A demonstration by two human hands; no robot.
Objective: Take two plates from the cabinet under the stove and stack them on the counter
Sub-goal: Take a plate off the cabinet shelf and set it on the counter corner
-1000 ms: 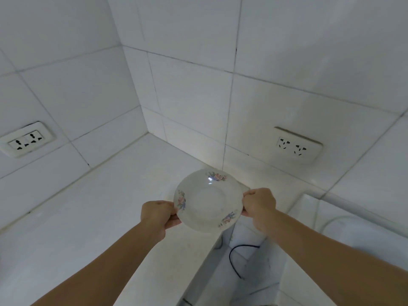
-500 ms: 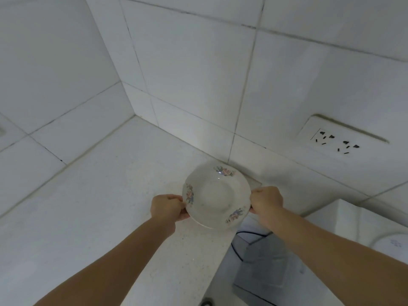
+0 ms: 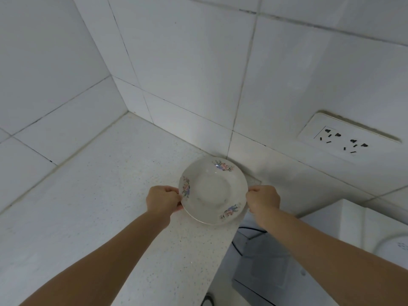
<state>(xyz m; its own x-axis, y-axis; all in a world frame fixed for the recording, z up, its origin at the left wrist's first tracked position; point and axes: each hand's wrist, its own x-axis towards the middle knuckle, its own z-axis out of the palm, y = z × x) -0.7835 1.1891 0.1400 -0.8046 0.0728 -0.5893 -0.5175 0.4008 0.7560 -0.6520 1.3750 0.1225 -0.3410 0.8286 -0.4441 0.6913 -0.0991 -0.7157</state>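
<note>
A white plate [image 3: 213,191] with small flower prints on its rim is held level just above the right end of the speckled white counter [image 3: 99,206], close to the tiled back wall. My left hand [image 3: 163,200] grips its left rim and my right hand [image 3: 262,198] grips its right rim. I cannot tell whether a second plate lies under the top one. The cabinet and the stove are out of view.
White tiled walls meet in a corner [image 3: 130,111] behind the counter. A wall socket [image 3: 344,138] sits on the right. Past the counter's right edge is a gap with a black cable [image 3: 237,244] and a white appliance [image 3: 375,235].
Both hands have carried the plate forward and lower, toward the back wall over the counter's right end. The view has tilted down and closer to the counter.
</note>
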